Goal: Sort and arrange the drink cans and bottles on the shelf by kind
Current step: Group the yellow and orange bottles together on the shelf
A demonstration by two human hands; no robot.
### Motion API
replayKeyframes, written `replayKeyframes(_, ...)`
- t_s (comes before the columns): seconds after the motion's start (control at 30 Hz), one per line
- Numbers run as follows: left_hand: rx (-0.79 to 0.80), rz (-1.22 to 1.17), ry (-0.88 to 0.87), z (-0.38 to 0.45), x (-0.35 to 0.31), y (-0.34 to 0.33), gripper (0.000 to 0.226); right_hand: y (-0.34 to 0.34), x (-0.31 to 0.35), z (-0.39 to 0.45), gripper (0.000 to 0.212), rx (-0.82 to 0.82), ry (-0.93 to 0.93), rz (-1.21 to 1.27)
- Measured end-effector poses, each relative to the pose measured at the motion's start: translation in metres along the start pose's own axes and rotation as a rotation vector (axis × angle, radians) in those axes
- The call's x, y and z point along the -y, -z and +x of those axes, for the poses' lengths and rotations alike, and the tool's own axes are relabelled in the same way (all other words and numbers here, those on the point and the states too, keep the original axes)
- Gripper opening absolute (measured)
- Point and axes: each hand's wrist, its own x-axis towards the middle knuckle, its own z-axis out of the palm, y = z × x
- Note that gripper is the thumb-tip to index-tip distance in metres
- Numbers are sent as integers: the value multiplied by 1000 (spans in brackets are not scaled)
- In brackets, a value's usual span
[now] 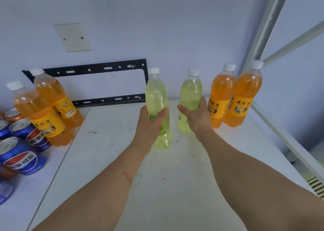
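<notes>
Green bottles [156, 97] gripped; orange bottles [222, 97] flank both.

You see soft, even, bluish light, faint shadows on the shelf [175, 187]. Left of it the cans [21, 157] smear; right of it the post [268, 24] bows.
</notes>
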Motion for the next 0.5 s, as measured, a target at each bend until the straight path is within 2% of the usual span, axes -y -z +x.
replayKeyframes(0.17,-1,53,-82,5,-3,-5,63,9,-1,-5,75,59,-2,-190)
replayKeyframes(0.27,7,72,-123,10,-1,-6,67,14,-12,-17,84,84,-148,-485)
replayKeyframes(0.33,36,72,-133,14,1,-6,67,17,-19,-30,69,96,-205,-796)
replayKeyframes(0.4,57,56,-131,19,2,-6,66,20,-23,-41,46,136,-133,-1030)
replayKeyframes(0.5,76,44,-133,25,2,-7,71,24,-22,-53,34,200,16,-1228)
